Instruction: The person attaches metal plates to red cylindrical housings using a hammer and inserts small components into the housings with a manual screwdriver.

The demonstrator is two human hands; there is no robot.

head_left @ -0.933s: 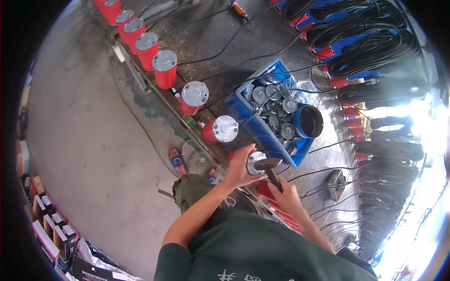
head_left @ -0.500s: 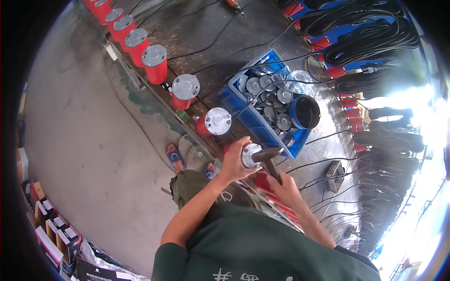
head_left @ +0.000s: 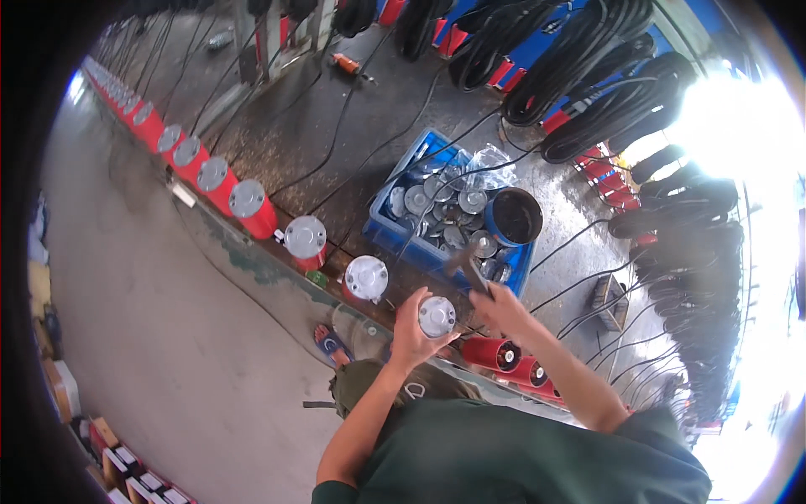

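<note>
Grey concrete floor (head_left: 143, 336) fills the left side, beside a long dark wet surface (head_left: 336, 126) edged by a row of red cylinders with round silver caps (head_left: 243, 206). Near the front edge, the left hand (head_left: 411, 336) clamps its grip around a silver-capped red cylinder (head_left: 437, 317) (cap facing up). Just right of it, the right hand (head_left: 504, 307) is closed on a dark-headed hammer (head_left: 463, 267). Behind them sits a blue plastic crate of round metal caps (head_left: 395, 239), with black cable coils (head_left: 588, 76) beyond.
</note>
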